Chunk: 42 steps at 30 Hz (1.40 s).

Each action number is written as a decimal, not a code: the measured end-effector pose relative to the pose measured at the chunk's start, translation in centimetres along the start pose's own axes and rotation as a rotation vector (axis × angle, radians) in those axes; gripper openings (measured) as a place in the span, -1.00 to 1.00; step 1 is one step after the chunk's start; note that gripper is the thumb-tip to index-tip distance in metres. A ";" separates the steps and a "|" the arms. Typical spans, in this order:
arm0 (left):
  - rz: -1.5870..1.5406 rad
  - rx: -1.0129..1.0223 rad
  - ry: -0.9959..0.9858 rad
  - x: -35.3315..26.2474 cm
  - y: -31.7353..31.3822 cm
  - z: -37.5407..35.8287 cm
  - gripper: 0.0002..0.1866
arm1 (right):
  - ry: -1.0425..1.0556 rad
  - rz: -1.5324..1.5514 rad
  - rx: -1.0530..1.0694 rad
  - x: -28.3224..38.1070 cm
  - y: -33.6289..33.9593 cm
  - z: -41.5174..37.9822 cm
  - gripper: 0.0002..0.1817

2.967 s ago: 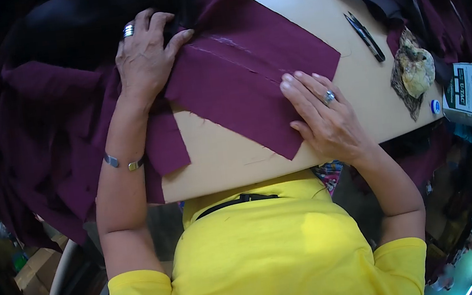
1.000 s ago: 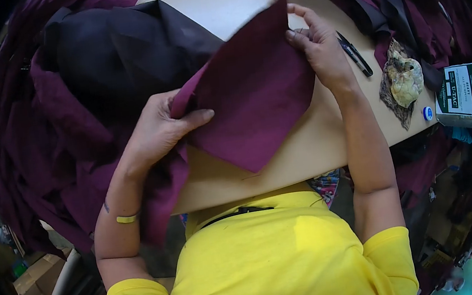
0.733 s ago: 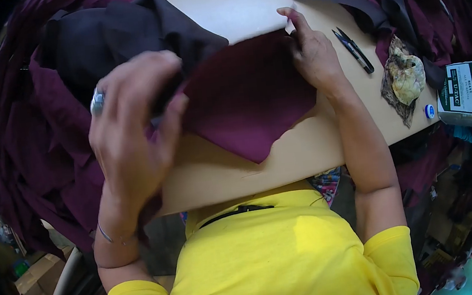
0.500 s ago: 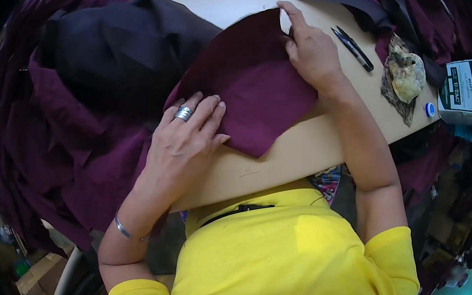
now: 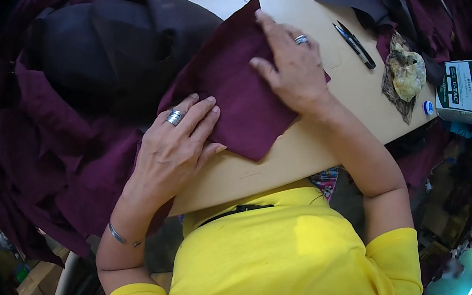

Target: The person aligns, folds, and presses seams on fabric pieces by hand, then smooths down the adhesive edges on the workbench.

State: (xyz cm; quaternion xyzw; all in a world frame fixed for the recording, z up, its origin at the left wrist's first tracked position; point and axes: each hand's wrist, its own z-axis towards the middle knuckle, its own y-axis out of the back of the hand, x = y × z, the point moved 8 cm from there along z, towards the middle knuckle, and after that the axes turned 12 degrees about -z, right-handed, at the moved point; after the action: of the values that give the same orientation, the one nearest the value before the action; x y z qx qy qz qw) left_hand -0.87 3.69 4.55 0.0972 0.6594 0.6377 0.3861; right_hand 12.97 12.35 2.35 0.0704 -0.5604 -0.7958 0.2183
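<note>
Head view: my left hand (image 5: 174,146) lies flat, fingers spread, pressing the near left edge of the maroon fabric piece (image 5: 237,83) on the tan table (image 5: 306,151). My right hand (image 5: 291,65) is flat on its far side too (ring showing), palm down, gripping nothing. Thread snips (image 5: 355,45) lie just right; a dark cloth pile (image 5: 113,39) sits left.
</note>
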 end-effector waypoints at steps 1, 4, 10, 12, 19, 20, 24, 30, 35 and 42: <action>-0.004 -0.006 0.000 0.0 0.1 0.1 -0.54 | -0.021 -0.014 -0.068 -0.8 0.3 0.5 -0.29; -0.007 -0.021 -0.002 0.1 0.0 0.0 -0.56 | -0.042 -0.020 -0.057 -2.8 -0.2 1.4 -0.35; -0.002 -0.040 -0.003 0.1 0.0 -0.1 -0.57 | 0.125 0.181 -0.212 -1.8 1.2 1.2 -0.44; -0.005 -0.047 -0.003 0.1 -0.1 -0.2 -0.57 | 0.094 0.293 -0.141 -1.8 0.8 1.2 -0.47; -0.037 -0.063 0.011 -0.2 0.2 0.3 -0.53 | -0.139 -0.332 -0.167 -10.2 5.4 -0.2 -0.67; -0.046 -0.060 0.016 -0.3 0.1 0.4 -0.51 | -0.219 -0.481 -0.121 -12.3 5.5 -1.4 -0.71; -0.024 -0.083 0.033 -0.2 -0.4 0.5 -0.48 | -0.375 -0.307 -0.017 -15.1 4.9 -4.4 -0.80; -0.002 -0.129 0.016 0.1 -0.8 0.0 -0.45 | -0.334 -0.180 -0.028 -13.7 4.7 -4.2 -0.85; -0.097 -0.153 0.002 0.4 -0.7 -0.7 -0.42 | -0.577 0.421 -0.142 -14.2 3.7 -5.5 -0.83; -0.156 -0.146 -0.011 0.5 -0.5 -0.8 -0.41 | -0.544 1.366 0.242 -2.9 1.5 -3.9 -0.70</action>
State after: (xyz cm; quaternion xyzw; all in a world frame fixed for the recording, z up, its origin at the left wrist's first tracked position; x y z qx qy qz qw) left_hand -1.56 3.31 3.84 0.0209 0.6146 0.6514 0.4443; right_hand 17.37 9.81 1.98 -0.4696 -0.5972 -0.4050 0.5087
